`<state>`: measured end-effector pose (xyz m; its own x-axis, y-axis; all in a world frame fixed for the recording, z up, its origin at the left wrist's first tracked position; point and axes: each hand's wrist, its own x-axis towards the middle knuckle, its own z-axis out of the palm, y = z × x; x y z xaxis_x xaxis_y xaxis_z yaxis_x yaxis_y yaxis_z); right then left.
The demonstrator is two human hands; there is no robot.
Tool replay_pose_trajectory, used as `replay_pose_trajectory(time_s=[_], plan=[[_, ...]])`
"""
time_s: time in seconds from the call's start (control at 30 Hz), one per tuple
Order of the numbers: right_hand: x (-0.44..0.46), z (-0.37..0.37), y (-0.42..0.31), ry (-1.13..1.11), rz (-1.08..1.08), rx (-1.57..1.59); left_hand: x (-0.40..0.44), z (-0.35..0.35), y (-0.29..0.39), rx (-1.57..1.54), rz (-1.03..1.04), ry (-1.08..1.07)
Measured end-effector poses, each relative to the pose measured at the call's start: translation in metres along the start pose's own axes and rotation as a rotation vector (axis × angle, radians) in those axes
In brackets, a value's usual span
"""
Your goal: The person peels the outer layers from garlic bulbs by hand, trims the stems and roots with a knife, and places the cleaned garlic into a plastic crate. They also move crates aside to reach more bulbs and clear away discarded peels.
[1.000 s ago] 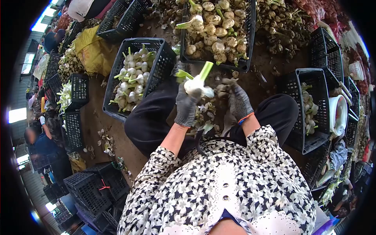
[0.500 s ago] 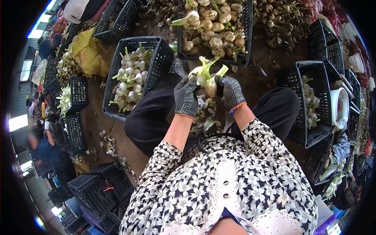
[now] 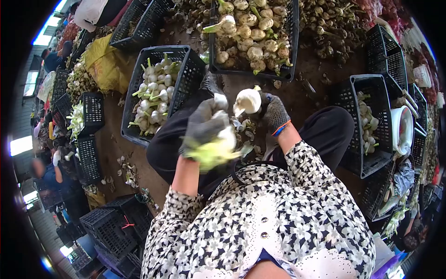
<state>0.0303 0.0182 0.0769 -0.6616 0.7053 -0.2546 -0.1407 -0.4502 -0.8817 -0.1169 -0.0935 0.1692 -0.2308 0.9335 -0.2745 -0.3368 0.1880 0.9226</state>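
Observation:
My right hand (image 3: 275,114), in a grey knitted glove, grips a garlic bulb (image 3: 249,101) by its side with the fingertips. The bulb looks white and peeled, its roots or stem end turned down-left. My left hand (image 3: 204,123), gloved alike, is smeared by motion in front of my left knee. Below its palm is a blurred pale green and white strip of garlic skin (image 3: 216,151). A small white piece (image 3: 220,101) shows at its fingertips; whether the fingers hold it I cannot tell. Peelings (image 3: 247,135) lie on the floor between my legs.
Ahead stands a black crate (image 3: 293,65) of unpeeled garlic. A crate (image 3: 188,60) of cleaned bulbs is at my left, another crate (image 3: 355,118) with some bulbs at my right. A loose garlic heap (image 3: 334,28) lies beyond. A person (image 3: 49,172) works at far left.
My hands have parted. The left has swung down and left with stripped garlic skin beside it. The bulb, leafy before, is now bare and round in my right hand.

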Motion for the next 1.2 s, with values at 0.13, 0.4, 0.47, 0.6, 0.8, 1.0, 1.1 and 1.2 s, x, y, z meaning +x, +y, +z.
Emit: replay_pose_trajectory(time_s=[0.13,0.4,0.47,0.6,0.8,1.0,1.1,1.2], plan=[[-0.006,0.013,0.002,-0.100,-0.388,-0.595,0.018,0.004,-0.036,0.248,-0.167,0.071],[-0.018,0.015,-0.025,-0.240,-0.360,-1.187,0.014,0.014,-0.032,0.625,0.015,0.081],[-0.008,0.002,0.017,-0.155,-0.289,-0.846,0.016,0.025,-0.026,0.787,0.141,0.096],[-0.007,0.003,-0.024,0.402,0.053,-0.242,0.017,0.056,-0.020,1.660,0.929,-0.127],[-0.072,-0.205,-0.146,0.791,-0.297,-1.621,0.039,0.010,-0.035,1.123,0.781,0.039],[-0.081,-0.267,-0.146,0.701,-0.222,-1.429,0.039,-0.001,-0.033,1.038,-0.025,-0.119],[-0.017,-0.115,-0.150,0.360,-0.190,-1.208,0.050,-0.004,-0.050,1.248,-0.073,-0.281],[0.057,-0.063,-0.108,-0.023,-0.577,-1.565,0.049,-0.005,-0.062,1.364,0.377,-0.135]])
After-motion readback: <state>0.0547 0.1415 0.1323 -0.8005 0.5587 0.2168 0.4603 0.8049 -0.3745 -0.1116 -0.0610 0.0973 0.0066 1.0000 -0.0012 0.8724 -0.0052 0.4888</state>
